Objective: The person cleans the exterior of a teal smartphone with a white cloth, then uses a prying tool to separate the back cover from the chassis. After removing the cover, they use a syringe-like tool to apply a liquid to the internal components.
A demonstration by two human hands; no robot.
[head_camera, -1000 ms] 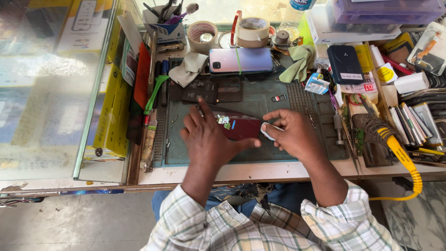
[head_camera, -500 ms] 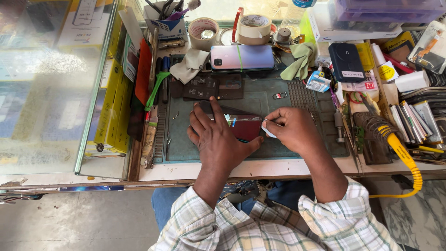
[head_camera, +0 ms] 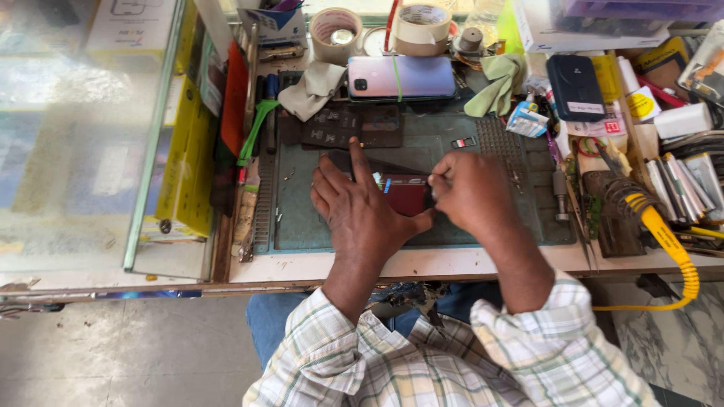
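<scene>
**Desk:** What are the hands doing over the bench?

**Photographer:** The left hand (head_camera: 360, 207) lies flat and spread, fingers extended, palm pressing down on a dark red phone (head_camera: 405, 194) that rests on the green work mat (head_camera: 302, 218). The right hand (head_camera: 469, 194) is curled nearly closed, fingertips pinched at the phone's right edge; whether they grip a small tool there, I cannot tell.

**Desk:** And the phone itself?

**Photographer:** Lying flat near the middle of the mat, mostly covered by the left hand. Only a maroon patch shows between the two hands, with a darker panel edge sticking out beyond the left fingers.

**Desk:** Anything around it?

**Photographer:** A second phone (head_camera: 401, 77) with a pinkish-blue back lies further up the bench, a green band around it. Two tape rolls (head_camera: 422, 26) stand behind it, and a yellow coiled cable (head_camera: 671, 249) hangs off the right side.
</scene>
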